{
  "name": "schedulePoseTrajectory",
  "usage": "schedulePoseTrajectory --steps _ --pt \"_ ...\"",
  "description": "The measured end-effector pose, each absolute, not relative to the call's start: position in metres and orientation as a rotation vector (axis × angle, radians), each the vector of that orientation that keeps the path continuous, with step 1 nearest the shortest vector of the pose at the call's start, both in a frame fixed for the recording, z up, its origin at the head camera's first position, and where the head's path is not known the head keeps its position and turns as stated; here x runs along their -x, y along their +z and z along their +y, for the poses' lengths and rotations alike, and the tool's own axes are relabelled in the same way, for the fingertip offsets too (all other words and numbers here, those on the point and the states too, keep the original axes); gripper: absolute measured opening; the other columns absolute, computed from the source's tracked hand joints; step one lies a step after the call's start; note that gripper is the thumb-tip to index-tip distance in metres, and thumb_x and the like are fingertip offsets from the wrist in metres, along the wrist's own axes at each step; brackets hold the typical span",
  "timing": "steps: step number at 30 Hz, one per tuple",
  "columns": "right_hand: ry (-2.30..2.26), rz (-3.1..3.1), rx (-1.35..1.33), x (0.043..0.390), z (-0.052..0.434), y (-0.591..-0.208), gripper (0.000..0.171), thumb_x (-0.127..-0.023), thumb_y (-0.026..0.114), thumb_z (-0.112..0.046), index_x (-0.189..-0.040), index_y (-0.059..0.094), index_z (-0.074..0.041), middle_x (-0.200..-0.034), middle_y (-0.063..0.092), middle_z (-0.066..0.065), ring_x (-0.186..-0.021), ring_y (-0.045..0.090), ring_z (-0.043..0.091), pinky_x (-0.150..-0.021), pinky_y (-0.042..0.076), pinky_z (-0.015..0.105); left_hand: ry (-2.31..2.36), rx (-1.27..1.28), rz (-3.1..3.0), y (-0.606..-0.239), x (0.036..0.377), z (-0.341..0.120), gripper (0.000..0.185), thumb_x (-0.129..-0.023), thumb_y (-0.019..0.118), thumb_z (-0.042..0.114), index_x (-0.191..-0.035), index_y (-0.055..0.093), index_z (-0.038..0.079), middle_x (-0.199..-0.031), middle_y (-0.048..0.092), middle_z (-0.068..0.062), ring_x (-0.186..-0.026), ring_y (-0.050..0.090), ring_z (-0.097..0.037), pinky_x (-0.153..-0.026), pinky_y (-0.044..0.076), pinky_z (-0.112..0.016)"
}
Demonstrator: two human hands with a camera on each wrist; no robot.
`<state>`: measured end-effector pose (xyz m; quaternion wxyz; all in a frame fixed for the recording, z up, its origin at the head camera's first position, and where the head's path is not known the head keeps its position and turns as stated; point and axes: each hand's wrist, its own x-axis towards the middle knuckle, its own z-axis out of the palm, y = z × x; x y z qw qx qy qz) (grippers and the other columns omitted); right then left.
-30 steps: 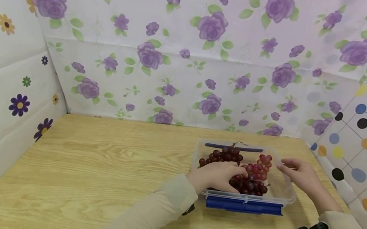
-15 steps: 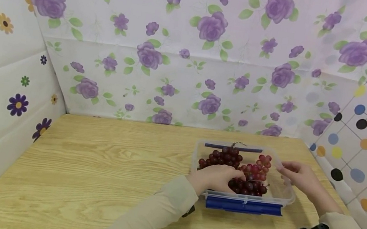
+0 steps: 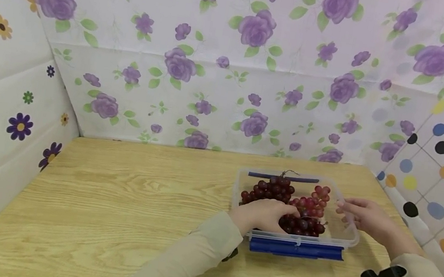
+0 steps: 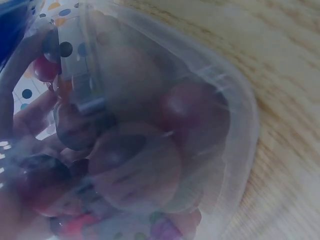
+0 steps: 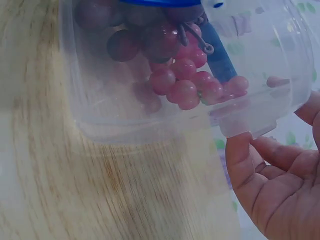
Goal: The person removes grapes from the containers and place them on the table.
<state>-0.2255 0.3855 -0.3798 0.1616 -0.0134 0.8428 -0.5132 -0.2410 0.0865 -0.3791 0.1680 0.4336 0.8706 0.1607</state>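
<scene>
A clear plastic container (image 3: 332, 242) holds three bunches of grapes. My left hand (image 3: 264, 214) reaches in over its near left side, fingers and thumb curved round a dark bunch of grapes (image 3: 305, 226). Through the cloudy wall in the left wrist view, fingers (image 4: 37, 112) show among dark grapes (image 4: 135, 165). A pinkish-red bunch (image 3: 314, 205) lies just beyond, and another dark bunch (image 3: 269, 189) with a stem sits at the back left. My right hand (image 3: 371, 220) pinches the container's right rim; its thumb (image 5: 239, 160) touches the tab from outside.
The container stands on a wood-grain table (image 3: 121, 200), toward the right. A blue latch flap (image 3: 296, 249) hangs open along its front, with another blue strip (image 3: 283, 178) at the back. Flower-print sheeting (image 3: 220, 87) and a dotted side sheet (image 3: 439, 186) wall in the table.
My right fingers have slid slightly down along the rim. My left fingers have sunk a little lower into the near bunch of grapes. The container stays in place.
</scene>
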Motion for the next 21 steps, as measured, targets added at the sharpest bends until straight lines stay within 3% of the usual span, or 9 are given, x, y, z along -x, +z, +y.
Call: schedulePoseTrajectory --steps 8,15,18,21 --pt "-1.537 2.279 -0.068 0.2279 0.3890 -0.3827 0.069 -0.100 0.048 -0.033 -0.143 0.023 0.014 -0.109 0.059 0.000 -0.094 0.058 0.019 -0.076 0.054 0.032 0.479 -1.098 2.422 -0.3735 0.2394 0.0896 0.060 -0.087 0.068 0.036 -0.141 0.044 0.031 -0.142 0.047 0.011 -0.127 0.047 -0.008 -0.100 0.042 -0.025" --pt "-1.579 2.225 -0.130 0.2275 0.3888 -0.3844 0.066 -0.099 0.049 -0.036 -0.142 0.030 0.010 -0.123 0.051 0.013 -0.098 0.053 0.020 -0.077 0.054 0.032 0.397 -1.064 2.432 -0.3737 0.2403 0.0924 0.063 -0.087 0.065 0.045 -0.143 0.039 0.036 -0.145 0.043 0.014 -0.130 0.045 -0.010 -0.104 0.040 -0.030" --pt "-1.627 2.186 -0.131 0.2272 0.3892 -0.3831 0.056 -0.099 0.049 -0.035 -0.138 0.040 0.004 -0.123 0.048 0.015 -0.092 0.053 0.016 -0.074 0.053 0.030 0.356 -1.076 2.448 -0.3732 0.2409 0.0929 0.063 -0.086 0.064 0.047 -0.143 0.038 0.039 -0.144 0.043 0.014 -0.129 0.046 -0.011 -0.103 0.041 -0.031" --pt "-1.683 2.139 -0.138 0.2258 0.3905 -0.3830 0.034 -0.099 0.050 -0.033 -0.124 0.056 -0.010 -0.120 0.046 0.015 -0.083 0.053 0.013 -0.071 0.052 0.029 0.337 -1.091 2.453 -0.3725 0.2408 0.0938 0.065 -0.085 0.064 0.051 -0.143 0.036 0.041 -0.144 0.044 0.014 -0.127 0.049 -0.011 -0.101 0.042 -0.031"
